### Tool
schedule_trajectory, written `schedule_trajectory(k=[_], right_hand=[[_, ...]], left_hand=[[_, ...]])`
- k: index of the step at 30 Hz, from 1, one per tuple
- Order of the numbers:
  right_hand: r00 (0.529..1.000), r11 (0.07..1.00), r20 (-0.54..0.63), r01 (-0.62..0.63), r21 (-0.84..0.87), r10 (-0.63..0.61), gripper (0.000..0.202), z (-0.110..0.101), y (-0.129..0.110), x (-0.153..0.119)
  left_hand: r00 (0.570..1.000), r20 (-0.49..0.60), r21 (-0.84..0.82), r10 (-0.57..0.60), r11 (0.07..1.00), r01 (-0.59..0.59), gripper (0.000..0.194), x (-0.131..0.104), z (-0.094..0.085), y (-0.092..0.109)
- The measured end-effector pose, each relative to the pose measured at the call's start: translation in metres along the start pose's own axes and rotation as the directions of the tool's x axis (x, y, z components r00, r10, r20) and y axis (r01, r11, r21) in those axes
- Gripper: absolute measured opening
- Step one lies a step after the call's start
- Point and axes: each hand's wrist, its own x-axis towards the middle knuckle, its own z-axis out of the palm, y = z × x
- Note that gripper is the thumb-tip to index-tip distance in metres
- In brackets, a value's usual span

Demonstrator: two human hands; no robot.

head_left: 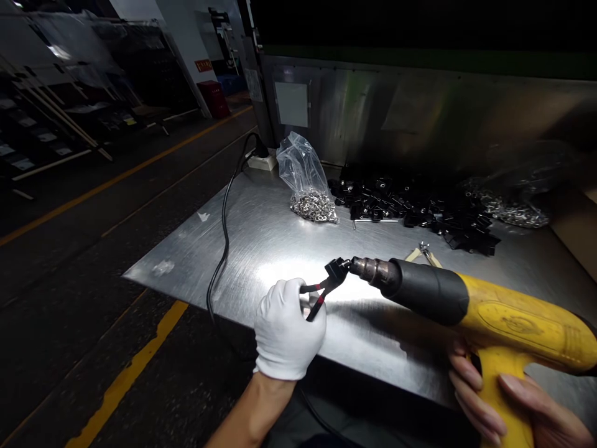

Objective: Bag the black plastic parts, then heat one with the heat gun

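Note:
My left hand, in a white glove, is closed round the handles of dark pliers with red bands. The plier jaws grip a small black part with a metal pin or screw at its right side. My bare right hand wraps the grip of a yellow heat gun. The gun's stepped metal nozzle points left, its tip right by the black part. Whether the two touch, I cannot tell. Both are held above the metal table.
A clear bag of small metal nuts or rings stands at the back. Black parts are heaped right of it, with another bag of metal pieces beyond. Light-handled pliers lie behind the gun. A black cable crosses from a power strip.

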Motion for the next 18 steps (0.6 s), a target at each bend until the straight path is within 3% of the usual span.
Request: schedule_trajectory(k=[3,8,18], right_hand=[[0.999,1.0,0.041,0.018,0.006,-0.019,0.036,-0.004,0.002,0.001],[1.0,1.0,-0.027,-0.012,0.024,0.013,0.035,0.005,-0.001,-0.001],[1.0,1.0,-0.017,-0.01,0.013,0.01,0.036,0.004,-0.001,-0.001]], left_hand=[[1.0,-0.001,0.0,0.0,1.0,0.0,0.015,0.0,0.001,-0.001],[1.0,-0.006,-0.007,0.0,1.0,0.0,0.015,0.0,0.001,-0.001],[1.0,-0.01,-0.003,-0.002,1.0,0.002,0.014,0.0,0.001,-0.001]])
